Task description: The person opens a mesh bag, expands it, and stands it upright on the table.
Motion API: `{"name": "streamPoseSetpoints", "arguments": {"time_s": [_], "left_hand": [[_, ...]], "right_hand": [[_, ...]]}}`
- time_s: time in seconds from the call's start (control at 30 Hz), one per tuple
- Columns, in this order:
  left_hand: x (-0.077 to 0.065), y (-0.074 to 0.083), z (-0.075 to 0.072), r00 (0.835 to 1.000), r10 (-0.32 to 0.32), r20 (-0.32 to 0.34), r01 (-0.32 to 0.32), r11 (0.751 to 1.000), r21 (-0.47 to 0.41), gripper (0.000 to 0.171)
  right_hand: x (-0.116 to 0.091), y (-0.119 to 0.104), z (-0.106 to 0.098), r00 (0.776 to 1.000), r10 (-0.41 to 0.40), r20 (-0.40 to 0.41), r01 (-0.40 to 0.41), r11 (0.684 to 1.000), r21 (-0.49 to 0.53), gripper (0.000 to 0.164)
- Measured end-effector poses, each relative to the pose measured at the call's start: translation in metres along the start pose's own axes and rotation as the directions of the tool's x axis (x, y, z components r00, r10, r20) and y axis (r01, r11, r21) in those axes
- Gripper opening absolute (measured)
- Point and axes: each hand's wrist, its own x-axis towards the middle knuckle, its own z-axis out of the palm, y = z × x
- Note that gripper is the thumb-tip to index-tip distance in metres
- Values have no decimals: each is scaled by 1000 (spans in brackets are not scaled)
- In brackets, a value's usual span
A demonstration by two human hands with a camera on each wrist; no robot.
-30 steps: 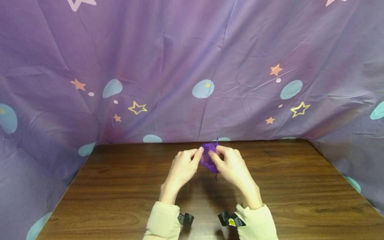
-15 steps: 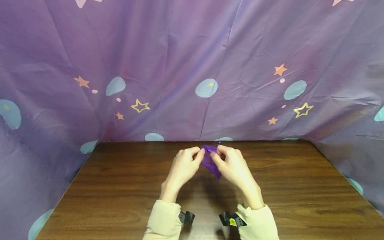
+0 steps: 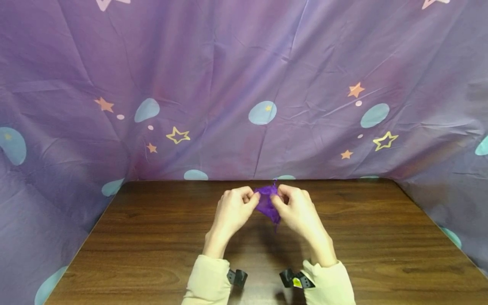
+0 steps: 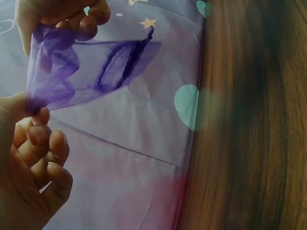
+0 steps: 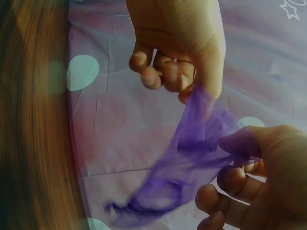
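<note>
**Sheer purple bag (image 3: 267, 206) held up above the table (image 3: 152, 237)**

The left hand (image 3: 234, 207) pinches 1 side of the bag between thumb and fingers; the right hand (image 3: 300, 208) pinches the other — the bag spans the gap between them. A darker cord (image 4: 132, 67) runs across it. Behind hangs a purple backdrop (image 3: 221, 84) — printed with stars (image 3: 356, 90).

The purple pouch (image 4: 60, 76) is sheer, gauzy cloth; the worktop (image 3: 152, 237), smooth, faintly glossy wood grain; the backdrop (image 3: 228, 72), creased, softly shiny cloth; the sleeves (image 3: 207, 277), matt fabric.
</note>
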Motion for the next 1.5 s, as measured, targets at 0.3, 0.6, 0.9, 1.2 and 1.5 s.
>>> {"name": "streamPoseSetpoints", "arguments": {"time_s": [0.3,0.6,0.9,1.2,1.5], "left_hand": [[-2,-2,3,999,32,40,-31,999,-6,14],[-6,-4,5,1000,19,20,-20,1000,12,19],[-4,-3,1,995,96,17,-95,993,-68,41],[-2,-1,7,957,290,29,-289,957,-20,25],[-1,-4,4,931,294,-217,-296,955,25,18]], "right_hand": [[-2,1,1,999,-47,26,47,999,21,30],[-5,5,4,999,-37,-3,37,998,41,31],[-2,3,1,997,-81,-19,82,995,58,31],[-2,3,1,995,-97,-31,99,993,64,32],[-2,4,4,993,-7,116,8,1000,-3,22]]}}
